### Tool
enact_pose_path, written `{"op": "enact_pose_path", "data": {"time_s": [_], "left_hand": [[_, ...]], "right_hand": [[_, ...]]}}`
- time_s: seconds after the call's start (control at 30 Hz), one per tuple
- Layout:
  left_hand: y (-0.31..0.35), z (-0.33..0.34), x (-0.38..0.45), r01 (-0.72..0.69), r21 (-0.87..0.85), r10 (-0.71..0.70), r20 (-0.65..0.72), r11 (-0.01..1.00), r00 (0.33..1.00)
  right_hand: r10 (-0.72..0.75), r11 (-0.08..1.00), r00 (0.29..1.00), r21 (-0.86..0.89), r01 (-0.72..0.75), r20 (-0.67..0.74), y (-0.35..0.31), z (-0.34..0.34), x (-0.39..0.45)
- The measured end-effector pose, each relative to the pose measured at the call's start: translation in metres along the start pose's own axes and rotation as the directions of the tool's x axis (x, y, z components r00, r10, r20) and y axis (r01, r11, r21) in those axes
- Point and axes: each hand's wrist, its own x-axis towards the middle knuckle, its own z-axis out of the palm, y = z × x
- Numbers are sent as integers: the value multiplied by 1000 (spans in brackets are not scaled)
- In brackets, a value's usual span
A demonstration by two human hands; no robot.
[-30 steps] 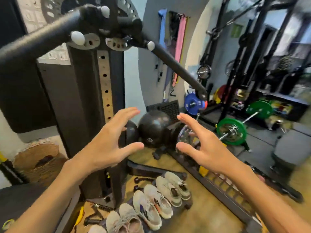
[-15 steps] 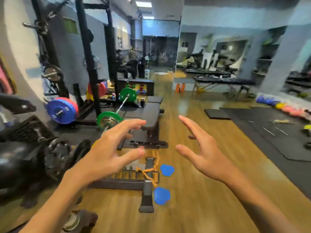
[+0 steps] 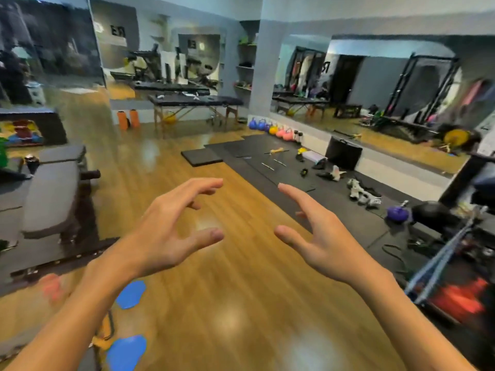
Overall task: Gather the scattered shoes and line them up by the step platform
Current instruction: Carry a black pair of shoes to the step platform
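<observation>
L hand & R hand both up front, fingers spread, holding nothing. Scattered shoes lie far off on black mat by mirror. Step platform not in view; gathering left

Only mirrored lettering can be made out: a large reversed "R" and perhaps a "3" on the far wall, repeated on the wall mirror. Nothing else is legible; the frame is blurred.

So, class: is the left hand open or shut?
Open: the left hand holds nothing, its fingers spread and loosely bent above the wooden floor.
</observation>
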Motion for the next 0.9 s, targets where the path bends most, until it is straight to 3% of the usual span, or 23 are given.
{"op": "enact_pose_path", "data": {"time_s": [0.27, 0.43, 0.73, 0.9], "left_hand": [[-124, 31, 148, -151, -164, 173, 132, 975, 976], [-186, 53, 240, -179, -237, 225, 187, 955, 956], [-247, 166, 388, -198, -365, 293, 226, 910, 929], [-262, 236, 478, -156, -453, 272, 203, 878, 941]], "right_hand": [[181, 983, 962, 54, -174, -203, 62, 16, 107], [254, 967, 935, 62, -247, -248, 109, 19, 176], [309, 947, 913, 1, -320, -266, 277, -18, 250], [355, 933, 874, 187, -308, -331, 372, -49, 293]]}}
